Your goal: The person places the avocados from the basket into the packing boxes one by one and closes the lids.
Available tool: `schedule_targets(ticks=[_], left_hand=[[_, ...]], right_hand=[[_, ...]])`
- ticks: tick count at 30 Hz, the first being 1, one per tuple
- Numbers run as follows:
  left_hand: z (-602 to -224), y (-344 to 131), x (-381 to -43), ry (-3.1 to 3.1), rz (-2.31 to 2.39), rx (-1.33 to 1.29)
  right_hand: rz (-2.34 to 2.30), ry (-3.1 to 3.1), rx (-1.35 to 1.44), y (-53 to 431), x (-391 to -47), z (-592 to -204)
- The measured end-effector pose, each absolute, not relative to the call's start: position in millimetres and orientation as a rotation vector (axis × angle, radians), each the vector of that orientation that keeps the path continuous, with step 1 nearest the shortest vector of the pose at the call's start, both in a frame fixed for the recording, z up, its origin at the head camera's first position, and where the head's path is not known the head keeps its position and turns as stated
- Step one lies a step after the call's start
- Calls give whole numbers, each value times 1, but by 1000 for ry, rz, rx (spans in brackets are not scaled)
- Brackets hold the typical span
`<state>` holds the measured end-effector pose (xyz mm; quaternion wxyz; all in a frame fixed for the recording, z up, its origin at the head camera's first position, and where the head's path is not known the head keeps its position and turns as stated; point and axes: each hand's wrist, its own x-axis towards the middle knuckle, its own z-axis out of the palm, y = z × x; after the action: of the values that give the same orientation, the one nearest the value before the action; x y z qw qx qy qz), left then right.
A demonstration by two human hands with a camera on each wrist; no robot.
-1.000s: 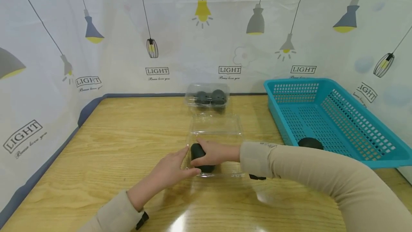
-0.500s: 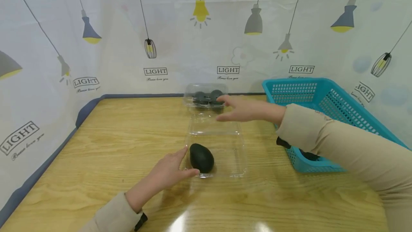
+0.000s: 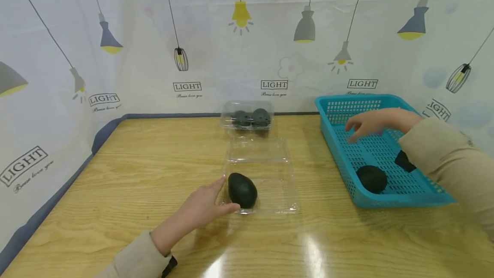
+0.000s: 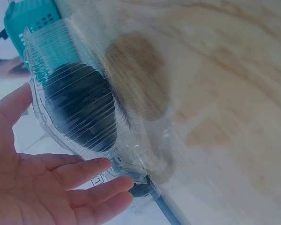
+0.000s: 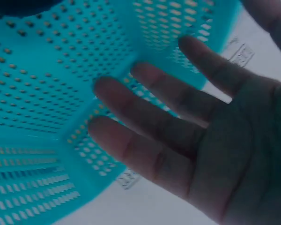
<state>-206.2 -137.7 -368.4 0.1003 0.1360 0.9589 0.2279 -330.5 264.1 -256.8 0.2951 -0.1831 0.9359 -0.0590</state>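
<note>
Avocado [image 3: 371, 180] in teal basket [image 3: 403, 202], near-left corner, long axis hard to call; right hand [image 3: 373, 122] is closer, beyond it, empty fingers loosely bent, left hand [image 3: 200, 205] straight-fingered, gripping nothing, by clear box [image 3: 275, 192]

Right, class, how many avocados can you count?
4: one avocado in the open clamshell, one in the turquoise basket, two in the rear clamshell; more may be hidden.

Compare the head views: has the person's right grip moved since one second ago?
Yes. The right grip moved rightward and farther forward, from the open clear box, which stayed put, to over the teal basket.
</note>
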Motion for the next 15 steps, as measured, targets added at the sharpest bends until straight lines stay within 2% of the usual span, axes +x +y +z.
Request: schedule_targets(ticks=[7, 15], left_hand=[[-370, -138, -207, 2831, 672, 404], [-370, -138, -208, 2826, 667, 401]], right_hand=[[-177, 2179, -263, 297, -334, -288], [-168, 2090, -165, 293, -329, -304]])
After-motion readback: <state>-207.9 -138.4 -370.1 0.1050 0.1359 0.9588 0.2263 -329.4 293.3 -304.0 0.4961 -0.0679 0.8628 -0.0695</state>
